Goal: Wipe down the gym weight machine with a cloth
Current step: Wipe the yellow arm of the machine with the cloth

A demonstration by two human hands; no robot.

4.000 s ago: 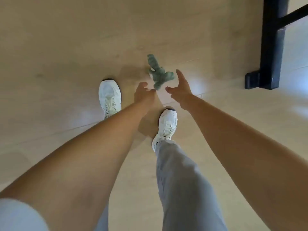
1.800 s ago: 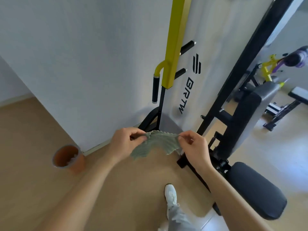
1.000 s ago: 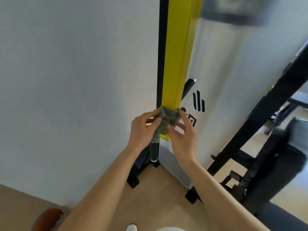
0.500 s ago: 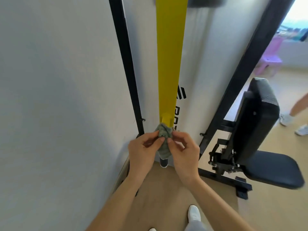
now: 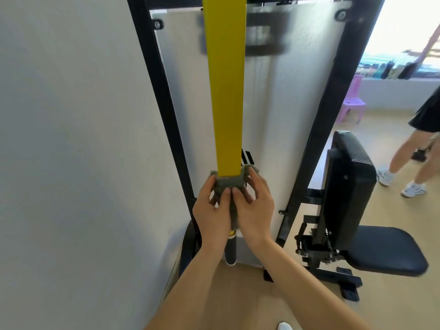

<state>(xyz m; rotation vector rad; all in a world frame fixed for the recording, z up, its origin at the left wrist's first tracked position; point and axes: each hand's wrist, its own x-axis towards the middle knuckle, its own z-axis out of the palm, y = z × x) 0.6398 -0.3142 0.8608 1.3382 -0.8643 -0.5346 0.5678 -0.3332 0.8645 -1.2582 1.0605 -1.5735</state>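
Observation:
A grey-green cloth (image 5: 229, 183) is wrapped around the lower end of the yellow bar (image 5: 227, 91) of the weight machine. My left hand (image 5: 213, 210) grips the cloth from the left and my right hand (image 5: 253, 208) from the right, thumbs meeting on its front. The bar runs up out of view in front of a white panel (image 5: 273, 115) framed by black uprights (image 5: 164, 103). A black handle grip (image 5: 230, 254) shows below my hands. The bar's bottom end is hidden by the cloth.
A white wall (image 5: 71, 139) fills the left. The machine's black padded seat and backrest (image 5: 357, 210) stand at the right on a wooden floor. Another person's legs (image 5: 409, 158) are at the far right, near a purple plastic chair (image 5: 353, 101).
The cloth was picked up off the floor, spread between both hands, then brought to the yellow bar. Since half a second ago the cloth has gone around the bar and my view has risen.

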